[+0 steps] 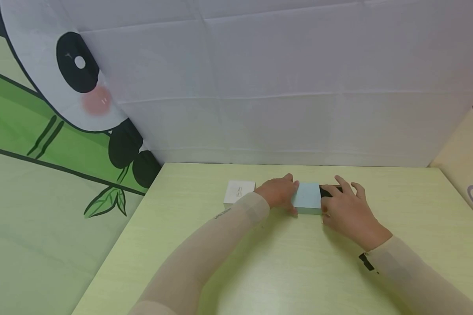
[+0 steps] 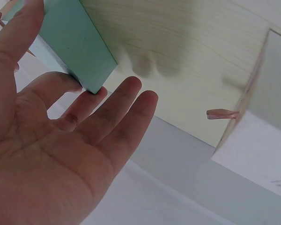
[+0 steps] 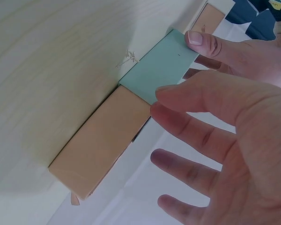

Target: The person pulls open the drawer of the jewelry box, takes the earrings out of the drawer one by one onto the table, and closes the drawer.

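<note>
A light-blue box (image 1: 308,197) lies on the table as a sleeve, and its brown inner drawer (image 3: 100,140) juts out at the right end. From above, the drawer's inside (image 1: 325,193) looks black. My left hand (image 1: 277,192) grips the sleeve's left end, thumb on the near face and fingers at the far side. In the left wrist view its other fingers are spread. At the seam of sleeve and drawer, thumb and a fingertip of my right hand (image 1: 348,214) pinch the drawer's edge; the remaining fingers stand out loosely. Part of that contact is hidden.
A white box (image 1: 239,191) with small print on its lid stands left of my left hand. From its end sticks a pink ribbon tab (image 2: 222,114). Behind the table (image 1: 291,271) hangs a pale cloth (image 1: 276,87) with a cartoon print at the left.
</note>
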A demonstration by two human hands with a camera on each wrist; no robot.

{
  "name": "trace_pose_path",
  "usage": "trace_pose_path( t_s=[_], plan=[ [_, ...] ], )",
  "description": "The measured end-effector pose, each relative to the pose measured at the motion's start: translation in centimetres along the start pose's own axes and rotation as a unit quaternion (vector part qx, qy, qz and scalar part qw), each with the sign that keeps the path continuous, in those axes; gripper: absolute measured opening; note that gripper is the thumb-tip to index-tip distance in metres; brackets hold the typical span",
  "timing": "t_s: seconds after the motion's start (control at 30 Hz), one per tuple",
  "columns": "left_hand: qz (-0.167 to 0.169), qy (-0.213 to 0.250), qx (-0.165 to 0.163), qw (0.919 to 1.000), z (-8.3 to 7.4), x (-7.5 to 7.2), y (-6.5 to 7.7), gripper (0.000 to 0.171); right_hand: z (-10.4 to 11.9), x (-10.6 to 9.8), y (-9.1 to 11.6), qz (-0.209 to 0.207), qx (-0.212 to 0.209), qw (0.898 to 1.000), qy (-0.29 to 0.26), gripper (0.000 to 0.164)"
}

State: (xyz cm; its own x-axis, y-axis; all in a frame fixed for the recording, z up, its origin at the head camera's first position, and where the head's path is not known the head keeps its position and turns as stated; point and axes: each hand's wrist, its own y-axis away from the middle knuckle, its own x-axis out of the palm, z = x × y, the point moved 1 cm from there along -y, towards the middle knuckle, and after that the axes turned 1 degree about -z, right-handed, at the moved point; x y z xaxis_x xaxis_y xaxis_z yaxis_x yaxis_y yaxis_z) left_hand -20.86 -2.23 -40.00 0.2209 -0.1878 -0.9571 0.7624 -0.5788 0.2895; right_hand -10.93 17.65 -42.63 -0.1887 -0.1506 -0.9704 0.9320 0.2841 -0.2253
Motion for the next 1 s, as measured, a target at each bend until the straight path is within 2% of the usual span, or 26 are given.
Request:
trace_pose_path(
  t_s=[0.7, 1.0],
  plan=[
    [-0.001, -0.007, -0.002, 1.0000, 0.04, 0.13, -0.06, 0.103, 0.15, -0.21, 0.07, -0.007, -0.002, 1.000, -0.003, 0.019],
    [0.002, -0.001, -0.004, 1.0000, 0.09, 0.14, -0.01, 0.104, -0.02, -0.35, -0.17, 0.003, 0.007, 1.000, -0.005, 0.016]
  ],
)
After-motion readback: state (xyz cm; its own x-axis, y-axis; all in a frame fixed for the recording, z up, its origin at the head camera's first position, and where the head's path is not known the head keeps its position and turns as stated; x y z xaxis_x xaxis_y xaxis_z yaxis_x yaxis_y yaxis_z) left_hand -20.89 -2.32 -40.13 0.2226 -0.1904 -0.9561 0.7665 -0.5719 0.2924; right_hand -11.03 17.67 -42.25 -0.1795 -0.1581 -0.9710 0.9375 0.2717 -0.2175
